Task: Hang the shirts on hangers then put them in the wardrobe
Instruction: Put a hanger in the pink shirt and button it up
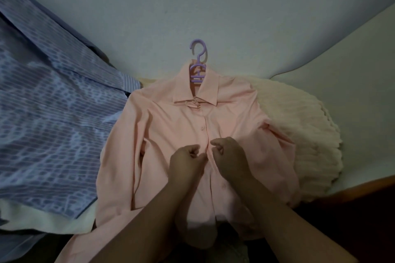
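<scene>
The pink shirt (192, 139) lies face up on the bed (235, 6), spread flat with its collar toward twelve o'clock and its hem toward six, nearest the person. A lilac hanger (198, 64) is already inside it: the hook pokes out past the collar at twelve o'clock, and the bar shows in the open neck. Laying the shirt flat this way likely keeps the front panels lined up so the placket can be closed without the cloth sliding off the hanger's shoulders.

Both hands work at the centre of the shirt, just on either side of the button line. The left hand (187, 157) has its fingers curled in, thumb and fingertips pinching the left edge of the placket. The right hand (227, 151) is curled the same way and pinches the opposite edge at about the same height. They are near each other, almost touching, which suggests a button is being fastened at mid-chest; the button itself is hidden between the fingers, so I cannot tell whether it is through the hole. One button above the hands appears done up, and one shows below.

At nine o'clock a blue striped shirt (53, 130) is spread out, not on a hanger as far as shows. A cream ribbed blanket (303, 134) lies under the pink shirt's side at three o'clock. No wardrobe is in view.
</scene>
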Demonstrator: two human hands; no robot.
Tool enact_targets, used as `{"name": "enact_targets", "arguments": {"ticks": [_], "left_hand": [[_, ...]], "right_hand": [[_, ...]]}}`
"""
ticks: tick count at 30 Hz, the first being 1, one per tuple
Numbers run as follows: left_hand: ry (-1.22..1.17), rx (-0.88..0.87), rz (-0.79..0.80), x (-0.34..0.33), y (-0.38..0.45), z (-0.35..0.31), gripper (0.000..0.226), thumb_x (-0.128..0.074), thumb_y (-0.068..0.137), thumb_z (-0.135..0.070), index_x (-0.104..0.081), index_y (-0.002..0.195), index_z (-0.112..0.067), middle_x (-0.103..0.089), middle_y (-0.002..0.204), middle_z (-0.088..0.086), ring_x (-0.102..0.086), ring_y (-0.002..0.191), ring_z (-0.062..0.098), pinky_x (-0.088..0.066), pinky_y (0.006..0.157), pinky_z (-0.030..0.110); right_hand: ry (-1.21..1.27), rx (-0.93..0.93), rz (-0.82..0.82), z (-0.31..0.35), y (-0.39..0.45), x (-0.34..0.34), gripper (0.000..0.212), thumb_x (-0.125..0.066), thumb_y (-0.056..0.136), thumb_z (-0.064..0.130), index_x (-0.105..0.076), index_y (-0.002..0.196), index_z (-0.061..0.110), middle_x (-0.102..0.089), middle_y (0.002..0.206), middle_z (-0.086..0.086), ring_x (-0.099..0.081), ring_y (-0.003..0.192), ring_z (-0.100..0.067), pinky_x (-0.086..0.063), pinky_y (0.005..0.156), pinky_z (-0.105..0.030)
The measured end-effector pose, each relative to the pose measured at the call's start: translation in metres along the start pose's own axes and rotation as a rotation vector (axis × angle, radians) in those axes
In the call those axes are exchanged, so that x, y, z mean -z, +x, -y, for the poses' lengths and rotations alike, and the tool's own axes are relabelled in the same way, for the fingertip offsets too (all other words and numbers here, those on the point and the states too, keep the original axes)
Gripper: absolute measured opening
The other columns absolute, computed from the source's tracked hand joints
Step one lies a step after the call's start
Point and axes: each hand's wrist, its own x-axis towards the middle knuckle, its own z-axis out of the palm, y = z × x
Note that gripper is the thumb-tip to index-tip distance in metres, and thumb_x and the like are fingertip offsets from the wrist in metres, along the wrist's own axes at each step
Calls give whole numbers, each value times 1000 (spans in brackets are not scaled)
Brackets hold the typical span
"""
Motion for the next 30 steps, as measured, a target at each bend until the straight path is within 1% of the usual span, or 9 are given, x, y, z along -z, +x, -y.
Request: {"name": "enact_targets", "arguments": {"ticks": [2,5,10,13,15,18,22,25,30], "left_hand": [[-18,-19,11,-5,6,-4,38,-67,89,-25,-62,125,-18,-70,112,-2,-63,81,1,-52,69,13],[-93,6,25,-9,11,-3,32,-64,90,-13,-65,122,-14,-67,114,-7,-59,82,-4,-45,63,1],[-201,109,50,-8,13,7,33,-64,88,-8,-66,120,-18,-68,117,-5,-64,98,7,-54,92,28],[-173,118,99,-3,16,8,35,-63,89,-9,-65,123,-17,-66,117,-7,-61,99,5,-48,93,22],[-219,148,105,0,17,9,34,-63,87,-7,-67,120,-17,-69,112,-4,-63,96,7,-50,96,26],[-339,228,94,4,18,9,31,-62,86,-3,-70,113,-15,-71,103,2,-65,87,14,-54,87,29],[-537,282,126,6,16,7,28,-64,85,-1,-71,103,-21,-73,102,6,-68,97,17,-52,96,38],[-582,275,129,6,15,7,28,-64,85,-1,-70,107,-19,-72,106,5,-67,100,17,-51,97,36],[-539,218,99,7,11,3,31,-63,88,-7,-66,117,-16,-70,110,1,-66,102,16,-51,98,36]], "right_hand": [[-47,-17,92,-3,8,-5,25,-51,91,10,-69,109,8,-65,108,-9,-56,99,-20,-33,78,-17],[-116,-110,202,-11,14,-12,30,-53,92,18,-65,118,10,-63,120,-9,-57,109,-22,-39,92,-24],[-135,-188,187,-14,14,-18,25,-50,91,13,-69,109,9,-63,113,-11,-59,98,-22,-42,85,-23],[-140,-203,201,-15,14,-16,28,-50,93,13,-63,117,8,-58,121,-10,-55,108,-23,-37,90,-21],[-147,-194,267,-12,14,-10,27,-46,95,12,-62,115,5,-59,120,-10,-53,111,-23,-35,90,-22],[-54,-264,288,-8,17,-6,21,-51,92,12,-66,103,3,-65,109,-13,-59,103,-27,-42,84,-26],[97,-284,232,-1,16,-5,18,-57,89,11,-72,99,7,-70,104,-6,-63,99,-20,-45,90,-23],[181,-322,254,2,14,-5,19,-56,91,14,-73,98,7,-71,101,-8,-64,97,-23,-48,94,-33],[300,-362,233,5,12,-2,16,-58,90,12,-72,93,5,-72,92,-11,-65,89,-25,-51,87,-33]]}}
